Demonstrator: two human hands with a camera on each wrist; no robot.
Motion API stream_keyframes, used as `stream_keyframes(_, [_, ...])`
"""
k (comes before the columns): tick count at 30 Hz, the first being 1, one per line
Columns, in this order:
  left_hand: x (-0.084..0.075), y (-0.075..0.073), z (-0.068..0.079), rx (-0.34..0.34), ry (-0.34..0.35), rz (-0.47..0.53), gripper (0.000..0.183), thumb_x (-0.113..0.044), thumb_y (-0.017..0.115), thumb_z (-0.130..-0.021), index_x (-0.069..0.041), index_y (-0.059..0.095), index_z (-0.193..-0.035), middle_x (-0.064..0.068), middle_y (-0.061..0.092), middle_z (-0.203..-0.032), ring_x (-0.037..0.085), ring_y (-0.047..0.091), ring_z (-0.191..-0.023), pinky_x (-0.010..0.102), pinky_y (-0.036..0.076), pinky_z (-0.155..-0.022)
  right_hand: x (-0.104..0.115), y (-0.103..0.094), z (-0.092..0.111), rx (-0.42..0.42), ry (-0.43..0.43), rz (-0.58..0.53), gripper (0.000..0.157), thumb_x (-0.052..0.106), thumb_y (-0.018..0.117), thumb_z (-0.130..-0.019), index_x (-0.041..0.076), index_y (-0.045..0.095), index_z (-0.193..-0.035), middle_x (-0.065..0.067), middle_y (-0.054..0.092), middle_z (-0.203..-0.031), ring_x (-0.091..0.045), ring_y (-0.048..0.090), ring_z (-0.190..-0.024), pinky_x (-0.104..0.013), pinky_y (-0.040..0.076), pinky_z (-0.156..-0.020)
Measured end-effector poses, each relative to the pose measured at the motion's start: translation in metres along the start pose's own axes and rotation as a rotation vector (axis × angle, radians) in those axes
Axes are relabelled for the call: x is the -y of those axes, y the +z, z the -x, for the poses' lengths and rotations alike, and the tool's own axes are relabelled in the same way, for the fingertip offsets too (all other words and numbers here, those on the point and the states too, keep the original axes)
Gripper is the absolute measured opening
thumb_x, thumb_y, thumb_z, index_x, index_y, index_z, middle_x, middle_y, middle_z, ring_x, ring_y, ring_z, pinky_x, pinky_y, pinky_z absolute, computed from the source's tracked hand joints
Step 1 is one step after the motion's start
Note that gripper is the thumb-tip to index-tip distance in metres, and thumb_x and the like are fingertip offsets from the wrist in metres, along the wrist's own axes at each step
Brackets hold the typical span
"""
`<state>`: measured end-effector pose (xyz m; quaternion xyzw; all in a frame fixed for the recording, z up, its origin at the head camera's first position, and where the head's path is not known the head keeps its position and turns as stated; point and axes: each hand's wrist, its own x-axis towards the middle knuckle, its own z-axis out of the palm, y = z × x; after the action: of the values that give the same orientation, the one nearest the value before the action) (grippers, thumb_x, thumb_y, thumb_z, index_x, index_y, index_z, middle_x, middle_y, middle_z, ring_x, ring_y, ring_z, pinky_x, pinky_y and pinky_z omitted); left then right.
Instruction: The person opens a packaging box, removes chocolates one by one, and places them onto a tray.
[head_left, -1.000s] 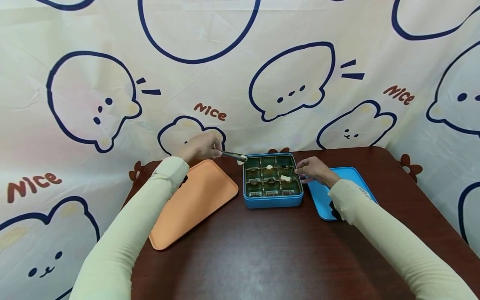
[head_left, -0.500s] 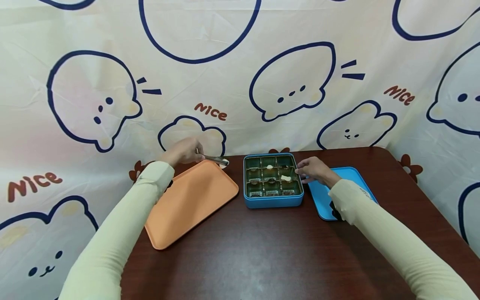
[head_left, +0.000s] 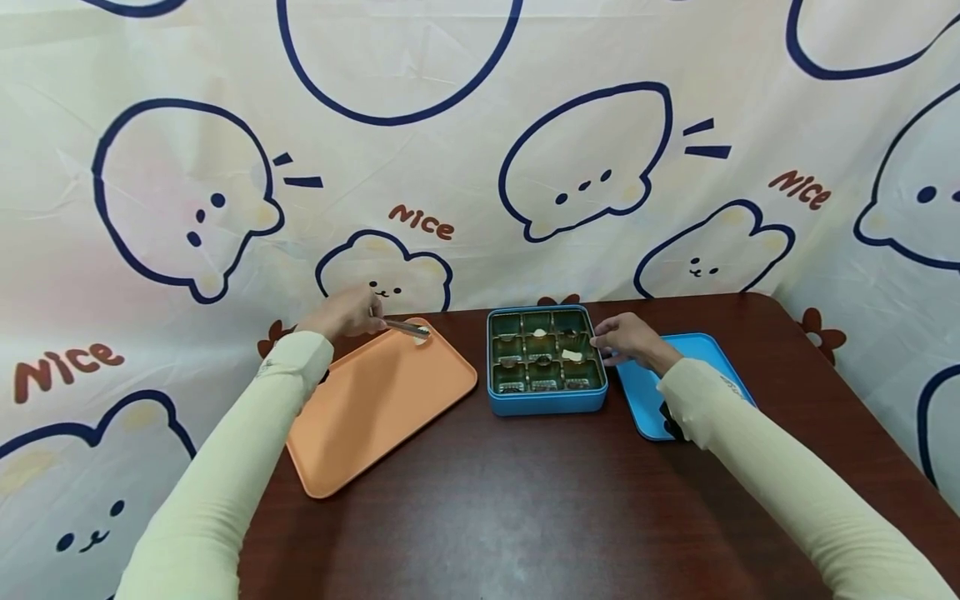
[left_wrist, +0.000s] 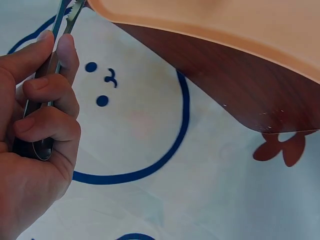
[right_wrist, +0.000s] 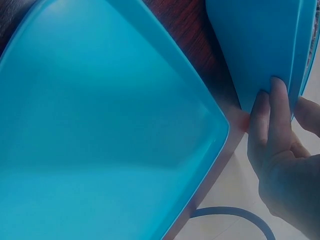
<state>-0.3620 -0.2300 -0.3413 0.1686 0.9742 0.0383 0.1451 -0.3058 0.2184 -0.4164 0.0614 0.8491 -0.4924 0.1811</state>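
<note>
- The small, pale white piece (head_left: 421,338) is at the tips of the slim metal tongs (head_left: 405,327), just right of the left hand, above the far corner of the flat orange tray (head_left: 390,400). Whether it touches the tray cannot be told; a loosened squeeze could drop it.
- The left hand (head_left: 343,314) has its fingers curled round the tongs, pinching the arms near each other. Too hard a squeeze might make a slick piece shoot out.
- The tray's far corner lies close to the tongs' tips, so a small overreach away from the body could send the piece past the rim.
- The square blue box (head_left: 547,406), well right of the left hand, touches the right hand (head_left: 628,337), whose straight fingers rest on its outer wall. Whether they pinch the rim cannot be told; a sideways push would likely slide the box.
- Inside, left of the right hand, another white piece (head_left: 572,356) lies in the nine-compartment plastic insert (head_left: 526,367); a jolt might shift it.
- The shallow blue tray (head_left: 716,362) lies under the right forearm, where a dropped sleeve could drag it.
</note>
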Motion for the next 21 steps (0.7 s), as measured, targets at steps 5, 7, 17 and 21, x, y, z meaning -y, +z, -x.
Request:
stream_keyframes(5, [0.007, 0.003, 0.001, -0.020, -0.005, 0.024, 0.019, -0.016, 0.069, -0.094, -0.003, 0.074, -0.081, 0.003, 0.062, -0.069, 0.018, 0.052, -0.067, 0.027, 0.040, -0.058, 0.000, 0.001, 0.001, 0.002, -0.003, -0.004, 0.043, 0.012, 0.055, -0.102, -0.009, 0.048, -0.139, -0.029, 0.051, -0.133, -0.038, 0.060, -0.114, -0.040, 0.057, -0.082])
stream_keyframes(7, [0.008, 0.004, 0.001, -0.024, -0.007, 0.022, 0.019, -0.016, 0.069, -0.094, -0.003, 0.074, -0.081, 0.003, 0.060, -0.068, 0.017, 0.051, -0.066, 0.027, 0.039, -0.057, 0.000, 0.000, 0.001, 0.004, -0.008, -0.002, 0.043, 0.011, 0.055, -0.102, -0.010, 0.047, -0.139, -0.029, 0.051, -0.133, -0.037, 0.061, -0.113, -0.039, 0.058, -0.081])
stream_keyframes(17, [0.010, 0.010, -0.002, -0.009, -0.010, -0.001, 0.017, -0.015, 0.070, -0.093, -0.002, 0.075, -0.083, 0.002, 0.061, -0.071, 0.014, 0.051, -0.063, 0.025, 0.041, -0.055, 0.000, 0.000, 0.000, 0.009, 0.000, -0.008, 0.043, 0.012, 0.055, -0.102, -0.009, 0.047, -0.140, -0.028, 0.051, -0.134, -0.036, 0.060, -0.114, -0.040, 0.057, -0.083])
stream_keyframes(21, [0.010, 0.012, -0.002, -0.006, -0.020, 0.000, 0.017, -0.016, 0.070, -0.093, -0.002, 0.075, -0.084, 0.000, 0.059, -0.068, 0.013, 0.050, -0.061, 0.025, 0.040, -0.054, -0.001, 0.001, -0.001, 0.010, 0.003, -0.011, 0.044, 0.011, 0.055, -0.102, -0.009, 0.047, -0.140, -0.028, 0.051, -0.135, -0.038, 0.060, -0.117, -0.039, 0.057, -0.083])
